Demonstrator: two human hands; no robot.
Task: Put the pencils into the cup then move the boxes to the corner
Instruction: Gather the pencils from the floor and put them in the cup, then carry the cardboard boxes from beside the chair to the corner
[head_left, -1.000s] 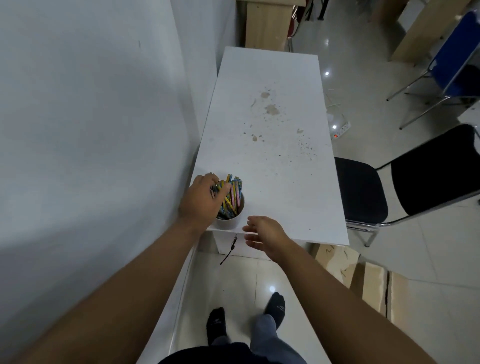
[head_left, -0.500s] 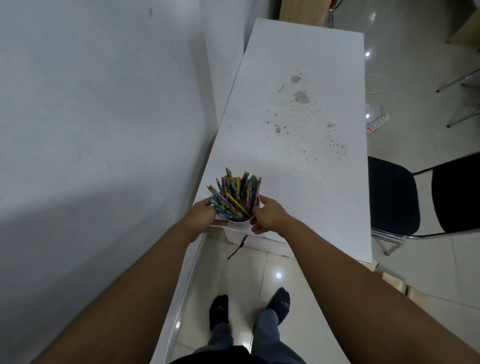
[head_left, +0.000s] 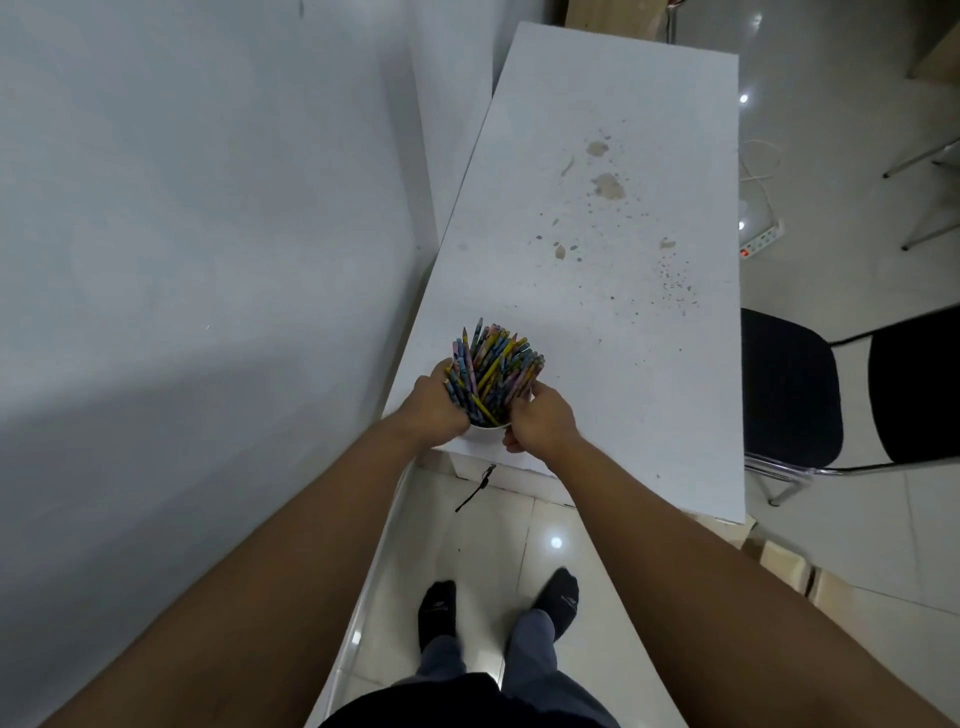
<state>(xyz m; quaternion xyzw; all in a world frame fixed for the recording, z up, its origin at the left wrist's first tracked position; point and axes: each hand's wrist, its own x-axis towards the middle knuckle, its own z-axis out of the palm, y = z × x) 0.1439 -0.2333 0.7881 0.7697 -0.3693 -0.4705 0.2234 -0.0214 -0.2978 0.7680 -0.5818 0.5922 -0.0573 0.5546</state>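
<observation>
The pencils (head_left: 491, 371) are a big mixed bunch, yellow, blue, pink and patterned, all standing in the cup (head_left: 485, 430) and fanning out up and away toward the far end. The cup is white and mostly hidden, just a bit of rim and wall showing at the bottom of the bunch. It sits at the near left corner of the white desk (head_left: 613, 291), close to the wall.

Cup (head_left: 488, 430) mostly behind hands (head_left: 540, 423)

stained white table (head_left: 597, 291) | black chair (head_left: 841, 395) right | power strip (head_left: 761, 241) on floor
</observation>
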